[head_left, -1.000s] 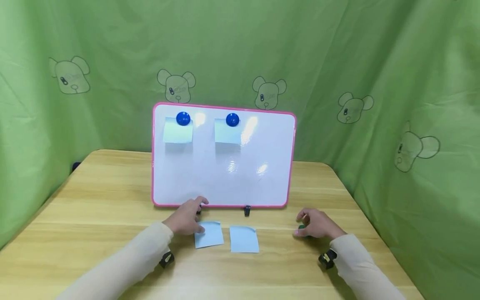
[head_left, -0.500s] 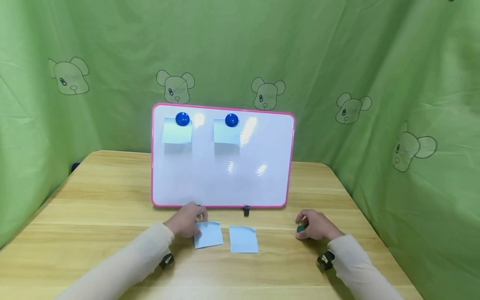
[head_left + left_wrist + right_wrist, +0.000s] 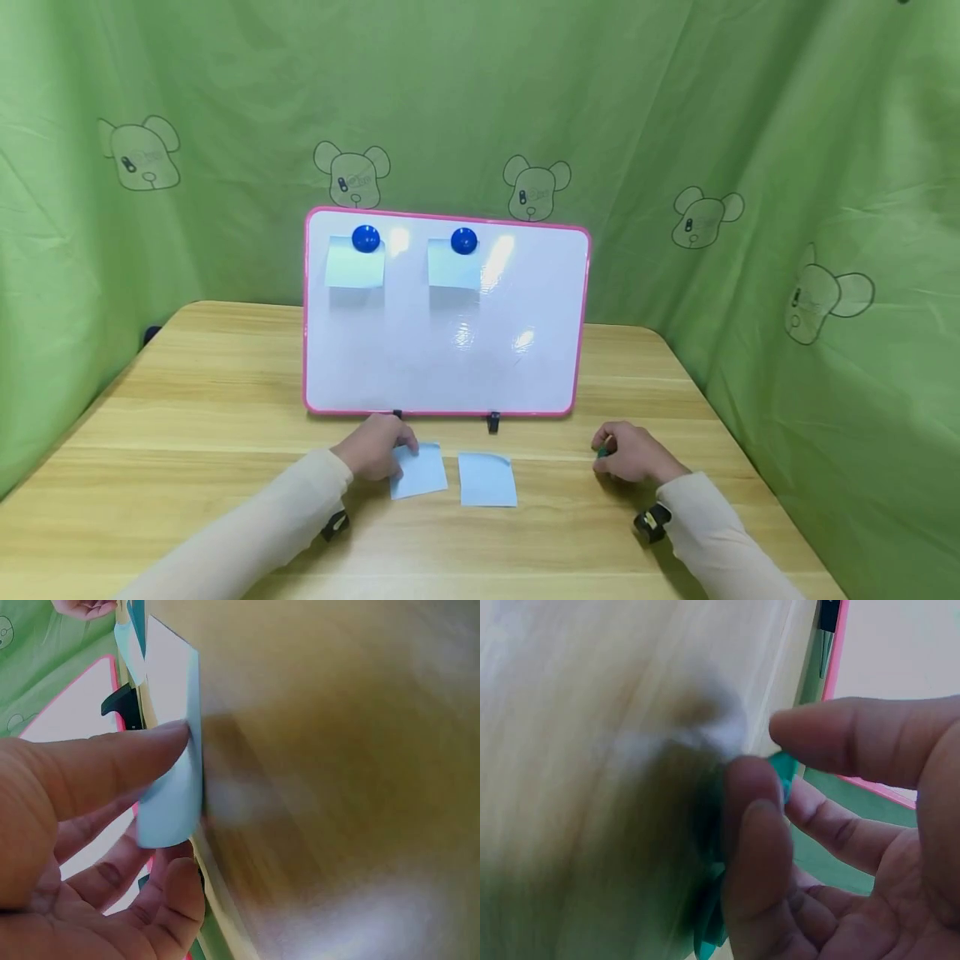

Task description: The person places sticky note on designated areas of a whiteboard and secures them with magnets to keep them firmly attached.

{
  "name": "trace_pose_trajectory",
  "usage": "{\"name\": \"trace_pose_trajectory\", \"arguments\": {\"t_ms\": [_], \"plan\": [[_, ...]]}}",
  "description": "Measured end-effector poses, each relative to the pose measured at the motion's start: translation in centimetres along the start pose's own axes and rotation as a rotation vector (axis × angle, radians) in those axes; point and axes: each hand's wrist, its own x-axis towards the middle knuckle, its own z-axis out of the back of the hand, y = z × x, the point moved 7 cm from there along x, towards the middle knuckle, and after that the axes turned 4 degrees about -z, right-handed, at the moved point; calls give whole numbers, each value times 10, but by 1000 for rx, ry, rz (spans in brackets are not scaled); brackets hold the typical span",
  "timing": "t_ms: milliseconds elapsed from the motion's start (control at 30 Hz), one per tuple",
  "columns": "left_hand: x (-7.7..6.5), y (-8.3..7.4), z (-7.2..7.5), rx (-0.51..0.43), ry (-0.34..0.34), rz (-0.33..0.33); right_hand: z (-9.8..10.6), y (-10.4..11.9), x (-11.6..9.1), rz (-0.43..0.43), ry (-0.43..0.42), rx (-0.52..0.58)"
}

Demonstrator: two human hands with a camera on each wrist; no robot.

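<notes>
My left hand (image 3: 378, 447) touches the left one of two light blue sticky notes (image 3: 422, 473) on the table, its thumb at the note's left side and a finger near its top edge. Up close in the left wrist view, the thumb lies against the note (image 3: 171, 814), whose end curls; the other fingers are bent beyond that end, apart from the thumb. The second sticky note (image 3: 487, 481) lies just to the right. My right hand (image 3: 632, 452) pinches a green magnet (image 3: 784, 766) between thumb and finger, low over the table. Another green piece (image 3: 711, 926) shows below, partly behind the fingers.
Behind the notes stands a pink-framed whiteboard (image 3: 442, 350) on small black feet (image 3: 493, 422). Two blue round magnets (image 3: 366, 239) hold two pale notes (image 3: 355, 265) near its top. A green curtain (image 3: 630, 100) surrounds the wooden table (image 3: 225, 358).
My left hand has come down and back from the whiteboard's foot, its fingers drawing in at the left note. My right fingers have closed in on the green magnet, which has tilted.
</notes>
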Motion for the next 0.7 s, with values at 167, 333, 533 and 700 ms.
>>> {"name": "trace_pose_trajectory", "arguments": {"t_ms": [167, 333, 533, 700], "plan": [[2, -1, 1, -21, -28, -8, 1, 1, -1, -2, -13, 25], [5, -3, 8, -49, -61, -26, 5, 4, -2, 12, -34, 33], [8, -7, 20, -115, -93, -41, 9, 6, -1, 26, -66, 43], [11, -9, 25, -125, -113, -54, 12, 7, 0, 38, -110, 53]]}}
